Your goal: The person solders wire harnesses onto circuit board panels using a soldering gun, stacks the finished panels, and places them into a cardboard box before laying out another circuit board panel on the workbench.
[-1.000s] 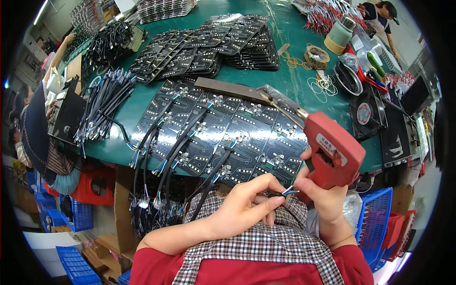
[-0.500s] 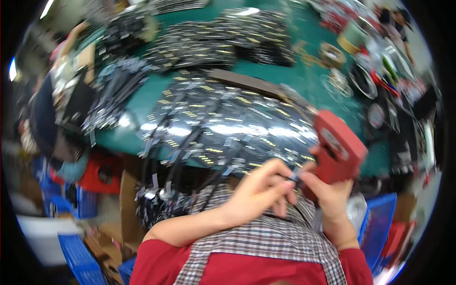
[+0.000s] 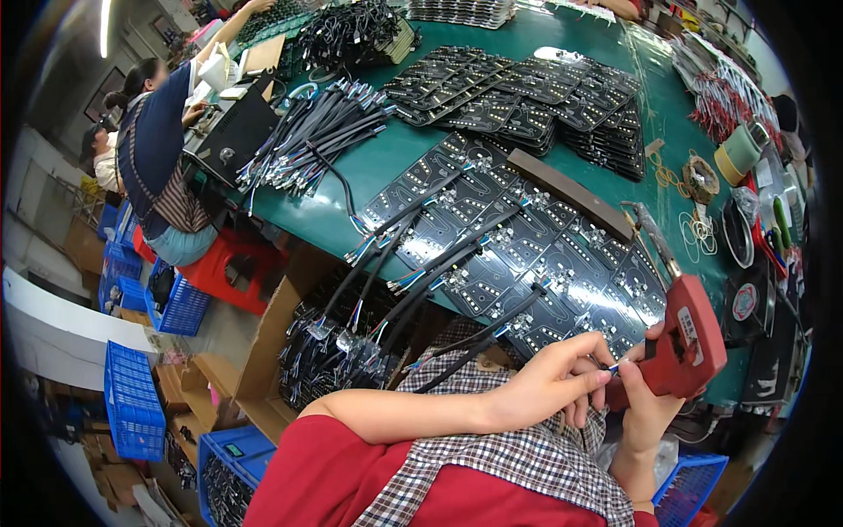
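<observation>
My right hand (image 3: 648,408) is wrapped round a red soldering gun (image 3: 701,334), whose metal tip points up and away from me. Close beside it, my left hand (image 3: 558,386) pinches the thin wires (image 3: 614,368) of a cable end. The right thumb and a finger also meet at these wires, and most of the cable is hidden behind the hands. Beyond the hands, black circuit boards (image 3: 474,285) lie edge to edge on the green table (image 3: 329,206). Black cables (image 3: 430,270) with coloured wire ends run across them and over the front edge.
A dark bar (image 3: 571,195) rests on the boards. Board stacks (image 3: 606,132) and a cable bundle (image 3: 329,132) stand farther back. Solder coils (image 3: 700,180) lie at right. At the near edge is a cardboard box (image 3: 268,369) with hanging boards. A co-worker (image 3: 162,167) sits at left.
My view has swung to the left, so the table and hands appear farther right and sharper. The hands stay together at the wires, with the soldering gun still in the right one.
</observation>
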